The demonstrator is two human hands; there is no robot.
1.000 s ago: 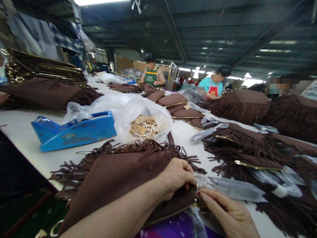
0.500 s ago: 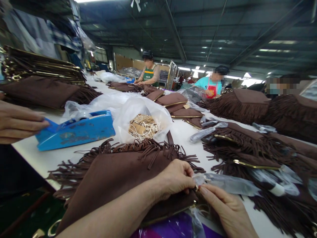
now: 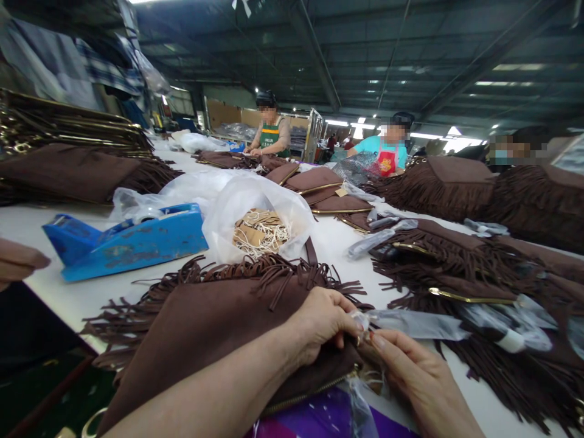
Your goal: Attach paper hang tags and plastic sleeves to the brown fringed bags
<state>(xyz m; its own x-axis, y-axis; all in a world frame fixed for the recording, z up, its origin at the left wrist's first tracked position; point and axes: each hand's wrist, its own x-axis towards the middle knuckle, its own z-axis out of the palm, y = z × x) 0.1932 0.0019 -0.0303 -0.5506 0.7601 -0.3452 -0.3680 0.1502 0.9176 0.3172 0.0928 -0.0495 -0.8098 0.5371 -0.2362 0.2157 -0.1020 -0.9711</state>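
Observation:
A dark brown fringed bag lies in front of me, its gold zipper along the near edge. Over its right corner my left hand is closed, thumb and finger pinching the gathered end of a clear plastic sleeve by a small metal fitting. My right hand meets it there in a pinch; what its fingertips hold is too small and covered to make out. Thin pale string and a tan piece, possibly a tag, hang below the fingertips. Under the corner lies purple printed plastic.
A blue tape dispenser stands left of a clear plastic bag of tan tags with white strings. Another person's hand is at the left edge. Brown fringed bags lie right; more are stacked left. Co-workers stand beyond.
The other person's hand has drawn back left from the tape dispenser. My fingertips have shifted slightly at the bag's corner, and the metal ring between them is now more covered. The view has shifted slightly.

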